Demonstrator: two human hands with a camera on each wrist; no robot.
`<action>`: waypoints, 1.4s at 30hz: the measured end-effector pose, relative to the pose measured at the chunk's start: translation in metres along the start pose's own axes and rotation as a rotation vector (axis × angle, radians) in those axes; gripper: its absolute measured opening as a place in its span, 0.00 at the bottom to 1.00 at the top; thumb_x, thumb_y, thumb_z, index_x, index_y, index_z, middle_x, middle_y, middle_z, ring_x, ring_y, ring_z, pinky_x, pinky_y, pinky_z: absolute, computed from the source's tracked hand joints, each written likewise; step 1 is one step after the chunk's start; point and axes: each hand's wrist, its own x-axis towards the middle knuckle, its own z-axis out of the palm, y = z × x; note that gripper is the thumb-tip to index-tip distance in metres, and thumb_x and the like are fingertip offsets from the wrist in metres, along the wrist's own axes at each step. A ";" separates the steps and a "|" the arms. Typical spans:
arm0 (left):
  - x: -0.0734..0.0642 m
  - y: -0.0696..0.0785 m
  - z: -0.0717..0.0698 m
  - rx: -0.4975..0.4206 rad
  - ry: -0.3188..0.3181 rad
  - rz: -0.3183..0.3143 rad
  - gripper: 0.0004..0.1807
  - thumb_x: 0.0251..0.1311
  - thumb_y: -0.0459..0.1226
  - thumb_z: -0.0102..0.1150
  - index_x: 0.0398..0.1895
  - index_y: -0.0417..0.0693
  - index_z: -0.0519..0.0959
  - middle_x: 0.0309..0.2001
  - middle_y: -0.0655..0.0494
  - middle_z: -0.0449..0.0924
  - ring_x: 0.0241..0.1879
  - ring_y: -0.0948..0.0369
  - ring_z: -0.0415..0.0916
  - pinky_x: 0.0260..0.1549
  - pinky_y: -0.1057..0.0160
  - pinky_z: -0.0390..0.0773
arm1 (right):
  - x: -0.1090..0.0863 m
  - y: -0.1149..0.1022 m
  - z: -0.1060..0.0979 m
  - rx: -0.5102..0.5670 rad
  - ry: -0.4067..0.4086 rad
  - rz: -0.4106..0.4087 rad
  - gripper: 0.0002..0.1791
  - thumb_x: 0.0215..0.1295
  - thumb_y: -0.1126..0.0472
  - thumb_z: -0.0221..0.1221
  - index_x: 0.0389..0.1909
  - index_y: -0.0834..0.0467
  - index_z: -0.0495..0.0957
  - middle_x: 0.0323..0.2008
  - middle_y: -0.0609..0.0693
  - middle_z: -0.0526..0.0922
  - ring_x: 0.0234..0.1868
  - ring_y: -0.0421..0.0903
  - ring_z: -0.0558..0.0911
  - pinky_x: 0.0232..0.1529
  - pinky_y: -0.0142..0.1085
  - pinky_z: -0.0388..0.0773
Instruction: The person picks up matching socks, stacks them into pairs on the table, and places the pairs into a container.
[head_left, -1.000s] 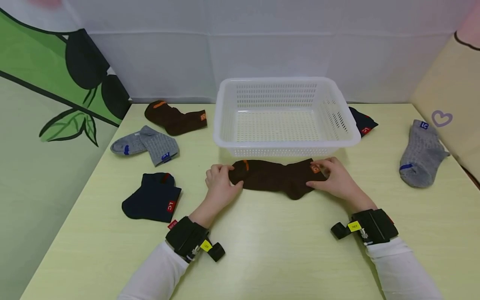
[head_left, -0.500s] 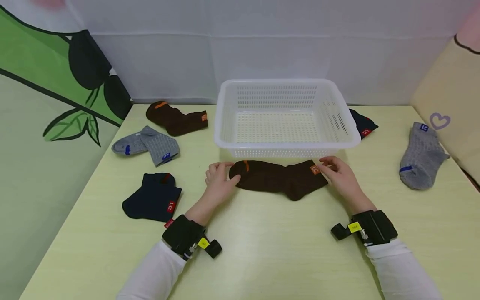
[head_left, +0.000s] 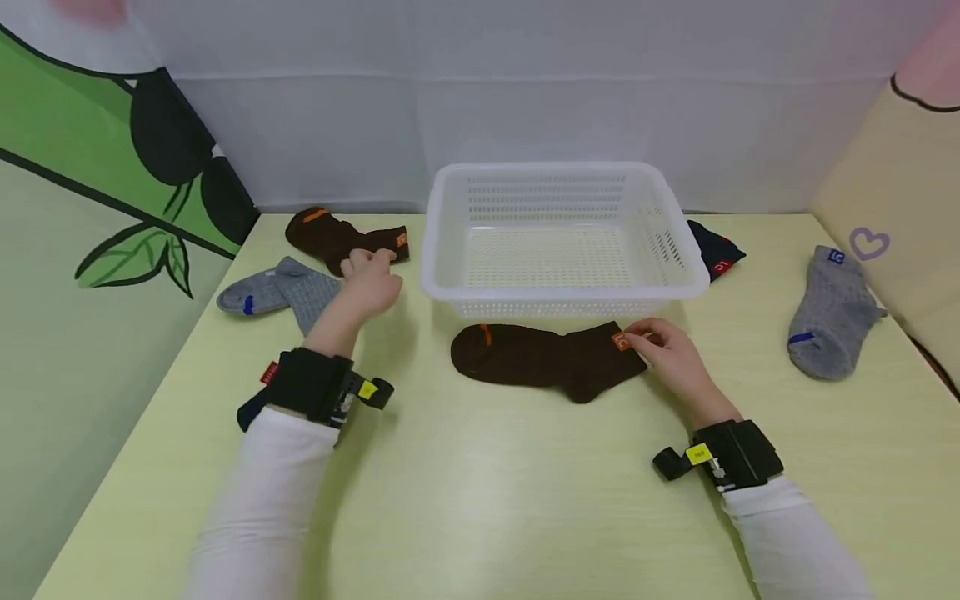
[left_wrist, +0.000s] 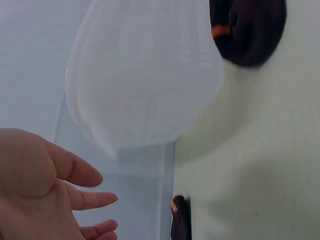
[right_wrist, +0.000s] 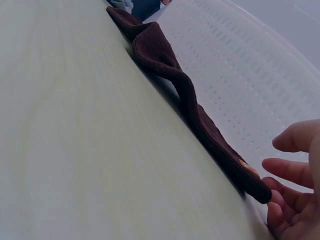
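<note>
A brown sock [head_left: 525,354] with an orange toe stripe and an orange cuff label lies flat in front of the white basket. At its cuff end is my right hand [head_left: 671,358]; in the right wrist view the thumb and fingers [right_wrist: 287,170] stand apart, some fingertips touching or close beside the cuff. My left hand [head_left: 367,283] hovers by a second brown sock [head_left: 330,237] at the back left. Its fingers are extended and hold nothing in the left wrist view. Whether it touches that sock is unclear.
A white perforated basket [head_left: 562,293] stands at the back centre. Grey socks lie at the left [head_left: 258,292] and right [head_left: 832,321]. One navy sock [head_left: 716,250] pokes out behind the basket; another navy sock [head_left: 251,408] is mostly hidden under the left forearm.
My left hand has left the toe of the front brown sock and moved back and left to the other brown sock. The right hand has loosened from the cuff and stays beside it.
</note>
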 end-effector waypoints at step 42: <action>0.055 -0.014 0.022 0.329 -0.277 0.097 0.33 0.71 0.46 0.32 0.75 0.43 0.43 0.71 0.30 0.40 0.70 0.34 0.38 0.66 0.38 0.46 | 0.001 0.002 0.001 -0.031 -0.009 -0.021 0.17 0.70 0.57 0.52 0.46 0.67 0.77 0.45 0.63 0.78 0.44 0.50 0.73 0.47 0.38 0.67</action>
